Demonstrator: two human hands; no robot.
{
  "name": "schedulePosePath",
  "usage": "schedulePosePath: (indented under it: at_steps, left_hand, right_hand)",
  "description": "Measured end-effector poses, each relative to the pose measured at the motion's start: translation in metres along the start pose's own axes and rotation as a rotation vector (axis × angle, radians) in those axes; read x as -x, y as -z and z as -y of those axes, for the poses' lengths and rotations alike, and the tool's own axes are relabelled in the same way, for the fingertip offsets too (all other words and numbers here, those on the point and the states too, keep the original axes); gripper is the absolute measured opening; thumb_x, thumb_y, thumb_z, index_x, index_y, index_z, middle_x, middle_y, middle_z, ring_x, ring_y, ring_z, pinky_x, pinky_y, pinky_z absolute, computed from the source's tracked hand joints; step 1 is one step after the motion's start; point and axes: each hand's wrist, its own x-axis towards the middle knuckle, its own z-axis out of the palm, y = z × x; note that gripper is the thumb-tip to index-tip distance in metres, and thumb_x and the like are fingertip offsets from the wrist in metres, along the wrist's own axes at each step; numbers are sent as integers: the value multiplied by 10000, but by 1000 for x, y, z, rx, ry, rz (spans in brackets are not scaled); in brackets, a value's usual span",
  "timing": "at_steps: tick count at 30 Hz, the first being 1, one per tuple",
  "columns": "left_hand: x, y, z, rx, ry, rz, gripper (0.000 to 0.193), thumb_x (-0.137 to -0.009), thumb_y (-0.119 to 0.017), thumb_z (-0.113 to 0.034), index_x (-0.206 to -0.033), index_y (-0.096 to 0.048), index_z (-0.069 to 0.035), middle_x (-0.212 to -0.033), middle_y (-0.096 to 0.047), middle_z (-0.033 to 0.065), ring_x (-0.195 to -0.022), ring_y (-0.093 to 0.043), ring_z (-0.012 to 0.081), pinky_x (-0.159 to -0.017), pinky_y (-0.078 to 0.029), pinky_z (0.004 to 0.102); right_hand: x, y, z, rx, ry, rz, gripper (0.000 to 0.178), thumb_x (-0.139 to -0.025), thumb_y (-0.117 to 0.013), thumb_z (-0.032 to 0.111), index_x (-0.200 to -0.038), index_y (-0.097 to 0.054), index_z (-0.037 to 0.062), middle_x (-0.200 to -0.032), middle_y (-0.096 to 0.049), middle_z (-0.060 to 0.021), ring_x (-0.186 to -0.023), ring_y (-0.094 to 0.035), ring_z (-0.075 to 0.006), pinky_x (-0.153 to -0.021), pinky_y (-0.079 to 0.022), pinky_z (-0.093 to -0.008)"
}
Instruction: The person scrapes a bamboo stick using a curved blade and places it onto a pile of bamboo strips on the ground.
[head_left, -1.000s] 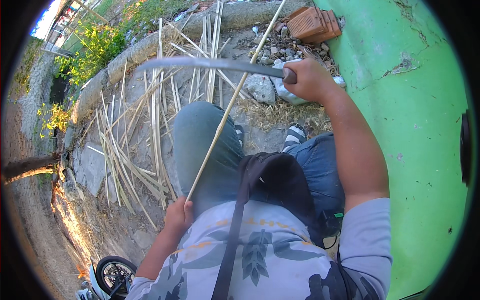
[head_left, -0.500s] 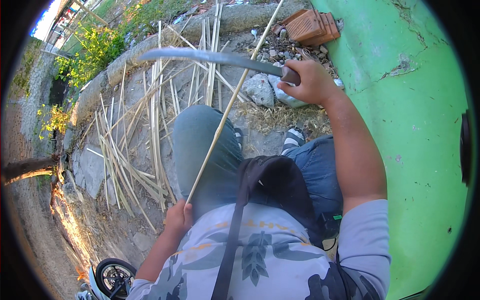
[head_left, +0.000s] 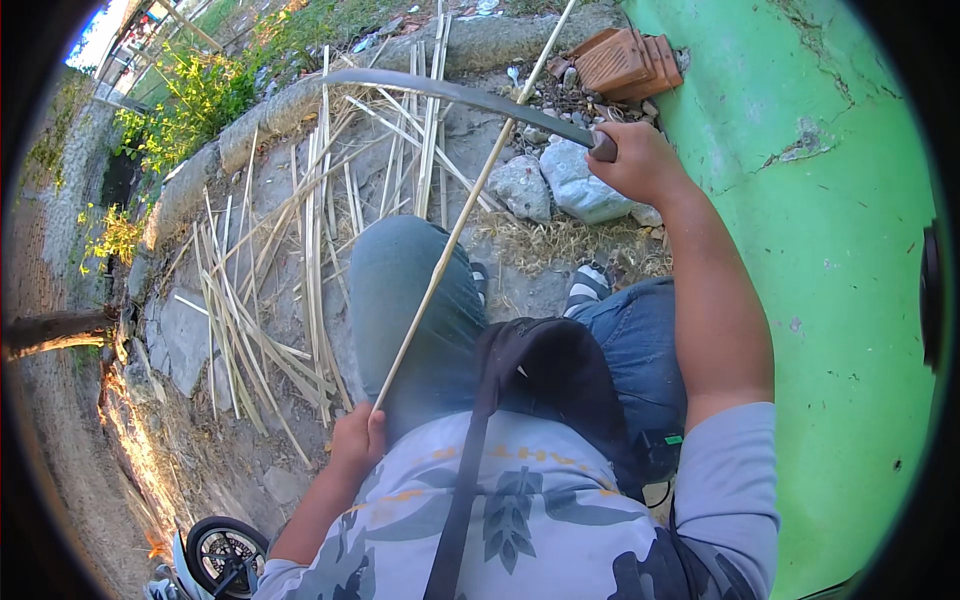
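A long pale bamboo strip [head_left: 452, 240] runs from my left hand [head_left: 356, 440] up past my bent knee toward the top of the view. My left fingers are closed round its near end, beside my hip. In my right hand [head_left: 640, 160] is the dark handle of a machete [head_left: 470, 97], held out in front. Its curved grey blade points left and crosses the upper part of the strip; whether the edge touches it I cannot tell.
Several split bamboo strips [head_left: 315, 250] lie scattered on the ground at left. Rocks [head_left: 585, 180] and orange roof tiles [head_left: 625, 65] sit by the green wall [head_left: 800, 300] on my right. A black bag [head_left: 550, 375] rests on my lap. A motorcycle wheel [head_left: 225, 555] shows at lower left.
The machete and my right hand have shifted slightly right and down, and the blade now slants more. The far part of the bamboo strip has moved a little right; my left hand keeps its grip.
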Motion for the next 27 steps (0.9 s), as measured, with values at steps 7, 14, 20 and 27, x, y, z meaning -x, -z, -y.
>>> schedulePosePath:
  at_steps: [7, 14, 20, 27]
  left_hand:
    - [0, 0, -3, -22, -25, -13, 454, -1043, -488, -371, -762, -469, -15, -605, -492, 241, -577, -525, 483, -520, -393, 499]
    - [1, -1, -2, -37, -20, -21, 443, -1044, -492, -359, -765, -464, -16, -600, -491, 234, -569, -528, 481, -515, -396, 496]
    - [1, -2, 0, -32, -43, -32, 463, -1045, -487, -387, -771, -462, -15, -595, -487, 231, -570, -531, 481, -517, -401, 493]
    - [-1, 0, 0, -13, -22, -17, 507, -1048, -467, -432, -762, -458, -14, -591, -474, 228, -562, -516, 478, -515, -392, 489]
  right_hand:
    - [0, 3, -11, 102, 35, 59, 201, -802, -705, 241, -874, -685, 55, -799, -679, -183, -760, -652, -393, -701, -516, -472]
    - [-1, 4, -11, -17, 13, 38, 189, -795, -724, 198, -858, -671, 27, -759, -659, -181, -693, -632, -378, -661, -499, -443]
    - [1, 9, -13, 58, 67, 54, 211, -803, -736, 204, -852, -657, 15, -733, -640, -164, -648, -603, -320, -649, -488, -410]
    - [3, 18, -28, -147, -209, 70, 264, -800, -747, 269, -904, -687, 33, -855, -694, -169, -810, -676, -340, -736, -523, -437]
